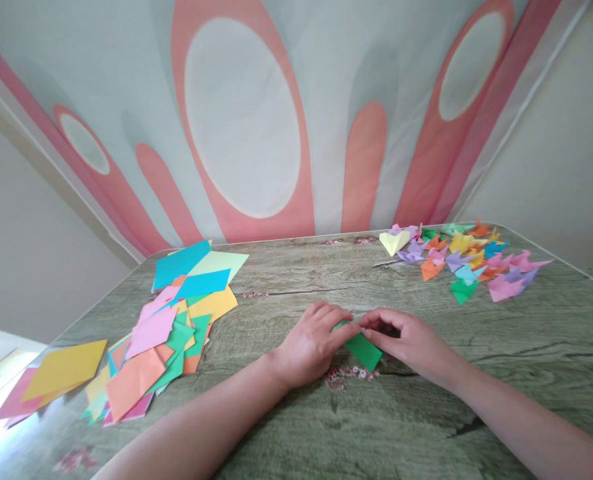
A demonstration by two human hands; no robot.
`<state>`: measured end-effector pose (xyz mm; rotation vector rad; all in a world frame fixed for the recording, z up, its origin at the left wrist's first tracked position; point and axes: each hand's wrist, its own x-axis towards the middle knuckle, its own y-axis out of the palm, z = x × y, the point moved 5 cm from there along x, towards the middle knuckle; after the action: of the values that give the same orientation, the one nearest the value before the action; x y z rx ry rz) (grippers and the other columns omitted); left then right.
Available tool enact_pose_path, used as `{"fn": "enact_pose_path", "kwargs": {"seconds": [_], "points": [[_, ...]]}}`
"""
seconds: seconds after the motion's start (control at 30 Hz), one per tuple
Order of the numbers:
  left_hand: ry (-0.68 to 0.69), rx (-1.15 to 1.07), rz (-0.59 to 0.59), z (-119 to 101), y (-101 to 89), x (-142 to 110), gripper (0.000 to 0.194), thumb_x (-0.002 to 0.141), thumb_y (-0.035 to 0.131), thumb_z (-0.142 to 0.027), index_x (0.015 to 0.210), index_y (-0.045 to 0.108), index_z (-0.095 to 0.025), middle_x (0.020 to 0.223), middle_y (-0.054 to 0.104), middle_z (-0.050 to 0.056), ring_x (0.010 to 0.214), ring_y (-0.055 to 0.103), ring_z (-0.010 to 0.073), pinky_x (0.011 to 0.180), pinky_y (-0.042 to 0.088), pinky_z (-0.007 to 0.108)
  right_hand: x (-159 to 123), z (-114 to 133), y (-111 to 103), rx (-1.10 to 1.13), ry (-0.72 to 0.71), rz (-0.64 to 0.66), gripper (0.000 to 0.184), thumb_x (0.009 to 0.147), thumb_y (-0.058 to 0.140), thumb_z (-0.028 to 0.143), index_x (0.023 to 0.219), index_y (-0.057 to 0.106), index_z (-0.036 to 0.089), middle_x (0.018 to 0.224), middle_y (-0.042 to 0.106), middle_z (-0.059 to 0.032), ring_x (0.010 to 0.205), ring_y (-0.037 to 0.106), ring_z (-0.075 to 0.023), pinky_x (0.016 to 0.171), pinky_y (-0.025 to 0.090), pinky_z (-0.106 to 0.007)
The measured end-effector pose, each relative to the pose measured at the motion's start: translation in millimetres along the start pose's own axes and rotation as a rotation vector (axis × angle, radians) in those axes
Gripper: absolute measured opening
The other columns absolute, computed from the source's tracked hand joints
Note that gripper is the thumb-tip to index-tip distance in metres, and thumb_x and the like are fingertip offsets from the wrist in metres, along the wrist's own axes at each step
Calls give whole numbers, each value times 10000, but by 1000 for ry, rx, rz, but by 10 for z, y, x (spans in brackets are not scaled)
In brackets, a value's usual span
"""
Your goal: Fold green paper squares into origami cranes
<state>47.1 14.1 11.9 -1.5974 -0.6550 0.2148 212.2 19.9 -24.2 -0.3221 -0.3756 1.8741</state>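
A folded green paper [363, 350] lies on the wood-grain table [296, 413] near the front middle. My left hand [310, 345] rests on its left end with the fingers curled and pinching the paper's top edge. My right hand [410, 343] meets it from the right, fingertips pinched on the same edge. Both hands press the paper against the table. Part of the green paper is hidden under my fingers.
A loose pile of coloured paper squares [171, 327] spreads over the table's left side, with an orange-yellow sheet [66, 367] near the left edge. Several folded paper figures [466, 260] lie at the back right. A pink-and-white patterned wall [256, 120] rises behind the table.
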Motion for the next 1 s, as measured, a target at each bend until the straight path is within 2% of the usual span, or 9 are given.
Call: {"fn": "enact_pose_path", "kwargs": {"seconds": [0.2,0.3,0.4,0.57,0.73,0.8,0.87,0.93,1.0], "points": [[34,46,-14,-38,-45,5,231,916,398,-80,1048,571,-157,1213,576,96,1157,477,227,1003,360,378,-6,42,37,-103,-68,-39,203,821,602,281,1008,653,222,819,699,6,772,636,-173,740,481,-300],[51,56,-27,-24,-49,3,211,923,390,-97,1006,576,-155,1221,584,98,1167,477,230,1011,355,380,-16,62,44,-199,-93,-84,197,808,609,268,994,666,237,750,669,19,725,616,-176,702,471,-303],[62,60,-7,41,-16,-11,204,902,406,-88,981,579,-161,1187,612,87,1158,500,228,1043,321,405,-19,23,24,-197,-71,-115,160,839,563,270,942,682,250,761,677,21,698,613,-169,663,468,-293],[-10,57,101,125,4,-29,242,846,450,-71,1013,588,-178,1054,659,66,1009,591,200,1087,269,457,-18,-1,-13,-240,-152,-113,209,855,502,196,927,693,239,934,710,-5,857,648,-185,789,477,-314],[-57,20,166,46,-47,-36,277,818,552,-191,1092,588,-211,1181,625,95,1106,571,265,1077,293,512,-5,-7,-33,-253,-198,-53,339,873,386,121,930,700,235,990,693,-31,947,635,-192,863,461,-342],[-77,-16,145,63,-18,-42,261,818,565,-204,1077,594,-201,1219,617,104,1146,557,280,1060,331,502,0,-19,-37,-235,-198,-35,339,861,398,115,938,702,241,1003,690,-27,943,632,-188,862,462,-338],[-95,-85,83,119,38,-49,245,800,559,-134,1032,608,-195,1216,629,89,1155,560,267,1039,374,458,4,-30,-28,-250,-197,-28,294,830,467,127,952,706,246,967,688,-21,872,632,-186,801,474,-326],[-115,-203,-19,190,83,-55,248,787,536,-59,967,630,-202,1166,659,56,1123,587,229,1016,410,403,8,-33,-6,-274,-195,-26,252,791,547,148,949,715,252,897,682,-11,785,622,-182,724,474,-313],[-176,-339,-149,268,89,-60,189,814,556,-79,918,654,-203,1137,668,52,1066,619,202,960,462,353,10,-25,11,-261,-196,-47,209,779,608,198,940,724,264,880,685,-3,769,620,-184,708,469,-308]]}}
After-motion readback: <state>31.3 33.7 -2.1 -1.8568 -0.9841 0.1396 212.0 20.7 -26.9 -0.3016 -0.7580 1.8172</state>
